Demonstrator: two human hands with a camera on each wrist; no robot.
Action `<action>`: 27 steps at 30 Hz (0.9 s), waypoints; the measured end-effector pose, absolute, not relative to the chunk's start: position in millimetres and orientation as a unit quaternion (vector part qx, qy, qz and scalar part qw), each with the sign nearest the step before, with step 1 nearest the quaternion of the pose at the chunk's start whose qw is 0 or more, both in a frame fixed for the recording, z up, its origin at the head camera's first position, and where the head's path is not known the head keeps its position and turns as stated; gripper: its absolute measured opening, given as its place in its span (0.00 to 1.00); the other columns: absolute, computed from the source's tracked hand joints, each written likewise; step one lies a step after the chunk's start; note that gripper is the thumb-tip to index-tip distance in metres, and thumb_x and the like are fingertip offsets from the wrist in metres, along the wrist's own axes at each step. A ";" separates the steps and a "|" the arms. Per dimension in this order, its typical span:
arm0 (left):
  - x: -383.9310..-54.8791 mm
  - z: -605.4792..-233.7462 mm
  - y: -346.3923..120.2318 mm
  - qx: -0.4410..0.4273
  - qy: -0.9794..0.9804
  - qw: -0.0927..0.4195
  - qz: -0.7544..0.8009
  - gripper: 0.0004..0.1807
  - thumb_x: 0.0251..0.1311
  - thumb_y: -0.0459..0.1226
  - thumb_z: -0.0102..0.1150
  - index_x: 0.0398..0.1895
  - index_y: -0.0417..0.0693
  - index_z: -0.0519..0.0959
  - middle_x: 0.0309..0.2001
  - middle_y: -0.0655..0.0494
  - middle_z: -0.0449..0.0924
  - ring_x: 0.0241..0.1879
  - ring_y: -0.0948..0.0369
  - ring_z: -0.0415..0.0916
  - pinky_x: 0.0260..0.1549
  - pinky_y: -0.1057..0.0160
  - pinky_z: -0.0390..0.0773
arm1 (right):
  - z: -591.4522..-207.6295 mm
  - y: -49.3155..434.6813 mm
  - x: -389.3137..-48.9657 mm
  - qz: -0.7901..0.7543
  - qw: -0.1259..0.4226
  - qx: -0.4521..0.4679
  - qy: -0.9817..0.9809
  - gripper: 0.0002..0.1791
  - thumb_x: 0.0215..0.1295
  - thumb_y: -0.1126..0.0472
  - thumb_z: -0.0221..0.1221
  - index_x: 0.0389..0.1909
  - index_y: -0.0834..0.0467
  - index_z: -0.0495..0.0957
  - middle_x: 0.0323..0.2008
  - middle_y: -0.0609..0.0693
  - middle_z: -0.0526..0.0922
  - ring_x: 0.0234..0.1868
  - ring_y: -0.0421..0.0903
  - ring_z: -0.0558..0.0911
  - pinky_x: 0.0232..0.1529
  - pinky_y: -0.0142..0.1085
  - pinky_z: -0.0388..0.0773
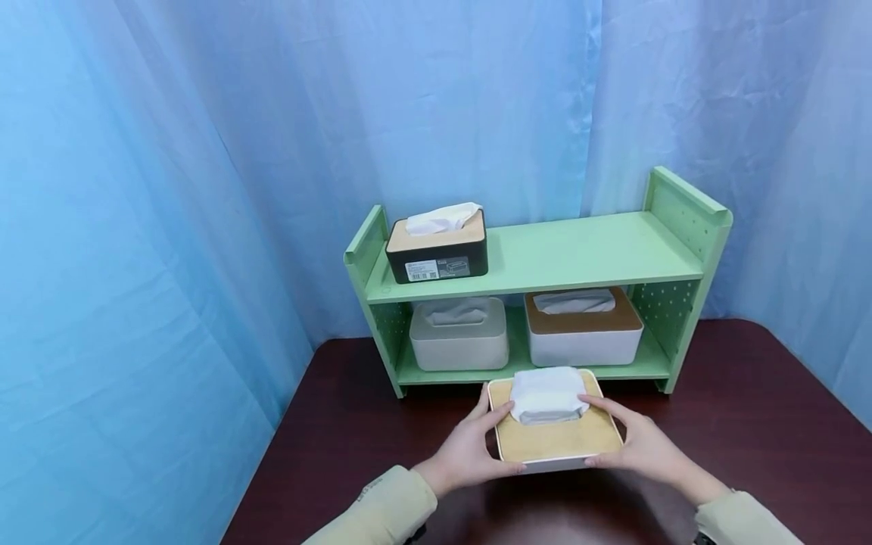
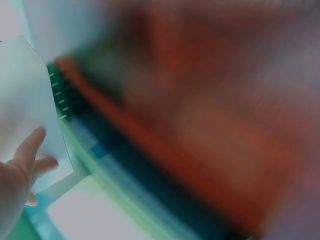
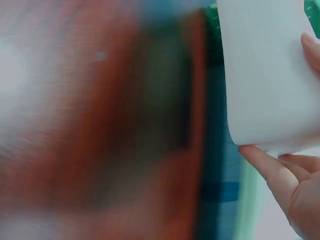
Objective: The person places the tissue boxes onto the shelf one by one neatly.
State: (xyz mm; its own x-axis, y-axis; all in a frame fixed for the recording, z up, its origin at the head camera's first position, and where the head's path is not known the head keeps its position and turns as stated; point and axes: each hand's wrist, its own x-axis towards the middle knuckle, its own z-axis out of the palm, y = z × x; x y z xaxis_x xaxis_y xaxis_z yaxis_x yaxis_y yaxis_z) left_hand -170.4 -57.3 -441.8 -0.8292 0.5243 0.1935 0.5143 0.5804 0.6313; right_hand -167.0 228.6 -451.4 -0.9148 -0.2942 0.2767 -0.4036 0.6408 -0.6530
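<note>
Low in the frame, the left hand (image 1: 470,454) and right hand (image 1: 640,446) grip the white tissue box (image 1: 555,428) by its sides, fingers curled around it, above the dark table (image 1: 749,424). The wrist views are blurred, but it probably is being carried; next it needs a free place on the green shelf (image 1: 586,250).

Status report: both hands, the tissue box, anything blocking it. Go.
Left hand and right hand grip the tissue box by its ends. Box sits before the green shelf. Top tier's right side bare; lower tier full.
</note>
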 end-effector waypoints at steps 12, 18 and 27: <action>-189.8 -324.2 -59.7 0.367 0.866 -0.104 0.324 0.49 0.47 0.45 0.73 0.72 0.50 0.58 0.75 0.44 0.27 0.72 0.50 0.51 0.56 0.63 0.72 | -327.3 233.0 -177.0 0.346 0.158 0.208 -0.901 0.51 0.39 0.52 0.77 0.67 0.53 0.65 0.59 0.67 0.72 0.48 0.56 0.77 0.38 0.32 0.74; -212.5 -303.9 -53.5 0.367 0.859 -0.102 0.342 0.49 0.47 0.41 0.73 0.72 0.50 0.57 0.76 0.52 0.23 0.72 0.55 0.50 0.55 0.63 0.74 | -303.6 235.5 -197.3 0.328 0.177 0.217 -0.902 0.50 0.40 0.54 0.76 0.68 0.53 0.64 0.59 0.67 0.72 0.41 0.51 0.76 0.29 0.31 0.71; -233.3 -297.8 -35.6 0.362 0.868 -0.070 0.333 0.49 0.49 0.44 0.72 0.73 0.52 0.55 0.75 0.55 0.21 0.74 0.56 0.45 0.56 0.61 0.72 | -303.2 248.6 -209.5 0.323 0.153 0.187 -0.915 0.53 0.43 0.51 0.75 0.71 0.52 0.59 0.62 0.71 0.66 0.53 0.66 0.72 0.42 0.57 0.71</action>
State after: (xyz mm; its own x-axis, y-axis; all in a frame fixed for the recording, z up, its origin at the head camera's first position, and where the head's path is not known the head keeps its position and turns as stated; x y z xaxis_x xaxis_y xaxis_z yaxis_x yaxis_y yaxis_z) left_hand -233.3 -35.6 -297.8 -0.7278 0.5821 0.3627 0.6752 0.5157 0.5274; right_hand -209.5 248.6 -303.2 -0.8830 -0.2431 0.4015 -0.4414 0.7211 -0.5341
